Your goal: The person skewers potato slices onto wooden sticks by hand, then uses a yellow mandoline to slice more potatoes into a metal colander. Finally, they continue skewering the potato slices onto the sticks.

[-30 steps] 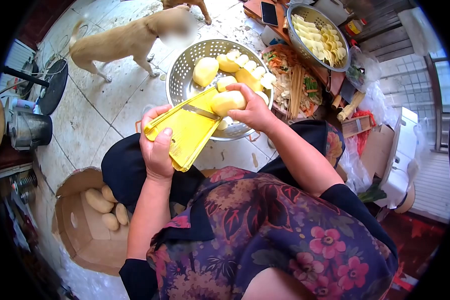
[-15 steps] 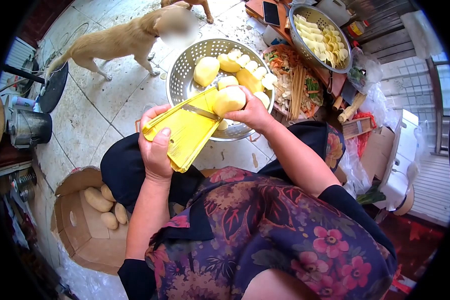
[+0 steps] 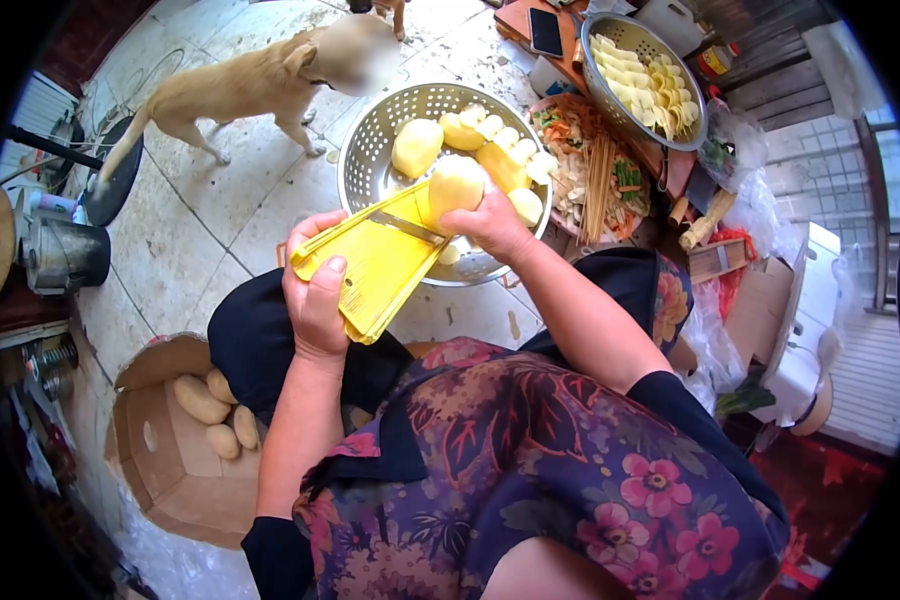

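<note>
— How is the slicer (image 3: 375,275) being held?

— My left hand (image 3: 315,290) is clasping its near end, thumb lying along the upper face; I am tilting it, presumably to be keeping the far end above the colander (image 3: 365,170), which is standing beneath, probably for catching whatever falls.

— And where is the potato (image 3: 457,188)?

— It is sitting at the slicer's far end, just past the blade (image 3: 407,225), on the side away from my left hand. My right hand (image 3: 498,225) is pinching it, thumb pressing low, fingers wrapping its right side, likely to be keeping them off the edge.
</note>
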`<state>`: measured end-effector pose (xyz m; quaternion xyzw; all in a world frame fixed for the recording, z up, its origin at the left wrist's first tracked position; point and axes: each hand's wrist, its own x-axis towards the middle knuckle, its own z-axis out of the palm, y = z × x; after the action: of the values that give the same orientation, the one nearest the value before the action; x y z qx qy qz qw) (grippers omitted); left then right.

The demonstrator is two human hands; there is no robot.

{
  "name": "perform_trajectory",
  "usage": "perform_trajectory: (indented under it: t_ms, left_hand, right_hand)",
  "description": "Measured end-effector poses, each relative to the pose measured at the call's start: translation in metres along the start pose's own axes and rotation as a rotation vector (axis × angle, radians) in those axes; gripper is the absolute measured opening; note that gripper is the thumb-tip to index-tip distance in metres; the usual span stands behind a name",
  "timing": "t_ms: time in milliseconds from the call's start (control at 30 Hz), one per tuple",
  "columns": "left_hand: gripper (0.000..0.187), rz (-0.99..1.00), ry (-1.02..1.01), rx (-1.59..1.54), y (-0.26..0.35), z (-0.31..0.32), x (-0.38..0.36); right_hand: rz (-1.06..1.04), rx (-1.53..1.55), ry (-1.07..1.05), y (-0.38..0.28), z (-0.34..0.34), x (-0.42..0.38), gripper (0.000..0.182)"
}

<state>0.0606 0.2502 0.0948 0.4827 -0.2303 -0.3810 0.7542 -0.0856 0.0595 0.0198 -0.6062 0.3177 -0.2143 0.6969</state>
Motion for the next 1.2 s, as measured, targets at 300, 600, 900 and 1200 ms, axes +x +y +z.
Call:
perform_trajectory:
  t_ms: [300, 600, 900, 1200]
  left_hand:
    - [0.051, -0.038, -0.03, 0.018, 0.0, -0.002, 0.0]
    - [0.049, -0.019, -0.04, 0.005, -0.002, -0.003, 0.0]
    - [0.045, -0.015, 0.025, -0.046, 0.0, 0.002, 0.001]
    - [0.05, -0.032, 0.026, -0.017, 0.001, 0.0, -0.002]
  right_hand:
    - [0.129, -0.838, -0.148, -0.051, -0.014, -0.027, 0.071]
    - [0.034, -0.927, -0.093, -0.058, -0.017, -0.023, 0.067]
    - [0.019, -0.46, 0.025, -0.014, -0.009, -0.022, 0.06]
    - [-0.233, -0.712, -0.085, -0.079, 0.015, -0.045, 0.057]
